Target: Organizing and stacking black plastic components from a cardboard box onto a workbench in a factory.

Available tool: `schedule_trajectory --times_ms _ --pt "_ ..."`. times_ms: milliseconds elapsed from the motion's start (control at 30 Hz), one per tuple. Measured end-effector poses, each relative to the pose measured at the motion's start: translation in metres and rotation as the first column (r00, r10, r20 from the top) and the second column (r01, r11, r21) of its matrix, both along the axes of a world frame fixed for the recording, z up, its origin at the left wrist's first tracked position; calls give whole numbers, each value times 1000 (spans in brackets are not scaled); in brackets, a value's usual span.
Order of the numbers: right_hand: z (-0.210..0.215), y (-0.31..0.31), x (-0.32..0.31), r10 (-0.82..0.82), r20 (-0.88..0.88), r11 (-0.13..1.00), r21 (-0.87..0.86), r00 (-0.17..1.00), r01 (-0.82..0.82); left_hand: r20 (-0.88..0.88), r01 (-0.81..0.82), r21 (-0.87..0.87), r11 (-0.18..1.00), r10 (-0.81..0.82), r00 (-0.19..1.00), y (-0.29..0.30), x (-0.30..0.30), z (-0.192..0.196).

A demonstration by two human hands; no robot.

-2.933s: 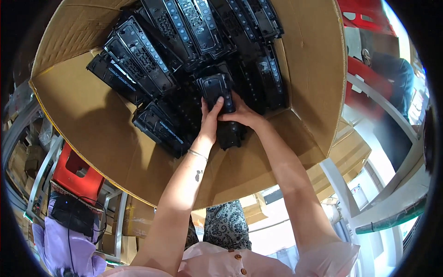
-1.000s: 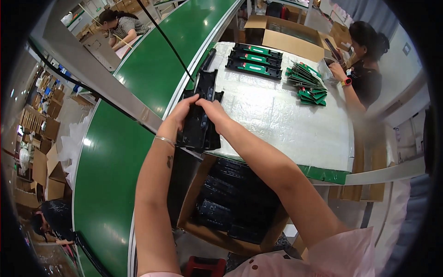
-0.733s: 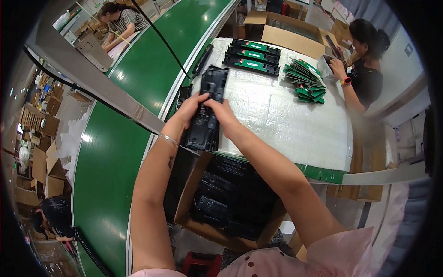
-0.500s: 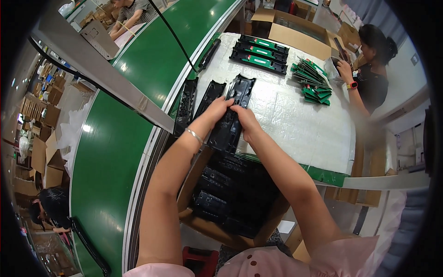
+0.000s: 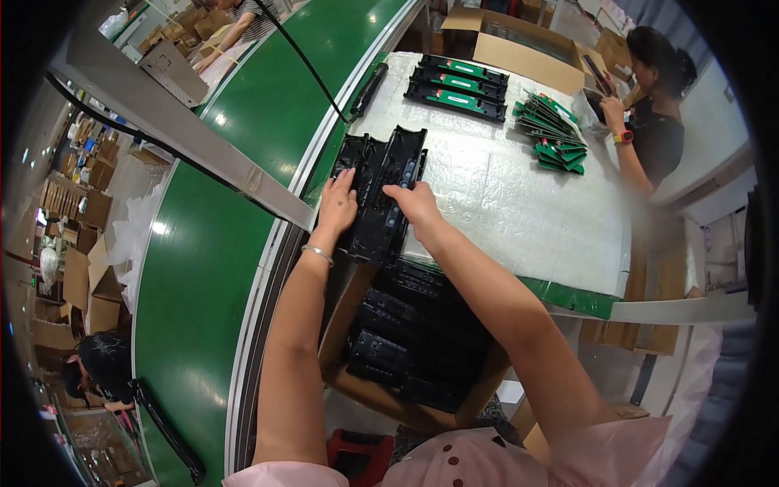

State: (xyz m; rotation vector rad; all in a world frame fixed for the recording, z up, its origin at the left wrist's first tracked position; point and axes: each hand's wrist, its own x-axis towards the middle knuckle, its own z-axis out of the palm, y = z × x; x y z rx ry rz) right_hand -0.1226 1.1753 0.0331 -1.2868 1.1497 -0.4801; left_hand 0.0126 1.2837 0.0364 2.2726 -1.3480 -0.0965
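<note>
Several long black plastic housings (image 5: 375, 231) lie side by side at the near left of the padded table. My right hand (image 5: 418, 209) grips the right edge of the rightmost housing, thumb across its top and fingers down its side. That housing is tilted, and a row of round bluish spots shows along its side. My left hand (image 5: 337, 203) lies with outstretched fingers against the left housing (image 5: 350, 152). Farther back sit several black housings with green circuit boards (image 5: 458, 101) in them. Right of these is a fanned pile of loose green boards (image 5: 552, 134).
Below the table edge stands an open carton (image 5: 341, 325) holding black housings. A green conveyor belt (image 5: 195, 325) runs along the left, beside a slanted grey post (image 5: 187, 138). A black power screwdriver-like tool (image 5: 371, 91) lies at the far left edge. A co-worker (image 5: 657, 122) stands at the right.
The housing in my hands has moved left against the others. My left hand has shifted left off it and spread its fingers; my right hand now grips its right edge.
</note>
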Motion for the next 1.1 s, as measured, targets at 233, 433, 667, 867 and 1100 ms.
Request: schedule_trajectory --times_ms 233,433,667,867,1100 --pt "32 17 18 56 -22 998 25 998 -55 50 93 24 995 -94 994 12 27 -3" --pt "18 -7 8 -80 87 989 134 993 68 148 -38 181 983 11 989 3 8 -17" --pt "73 -37 -78 177 461 906 269 870 -327 126 -22 158 987 2 992 26 3 1" --pt "38 -43 -82 90 257 963 224 962 -150 314 -132 275 952 41 949 21 -4 14" --pt "27 2 -43 48 -300 977 -185 953 -107 289 -215 296 931 127 949 24 -12 14"
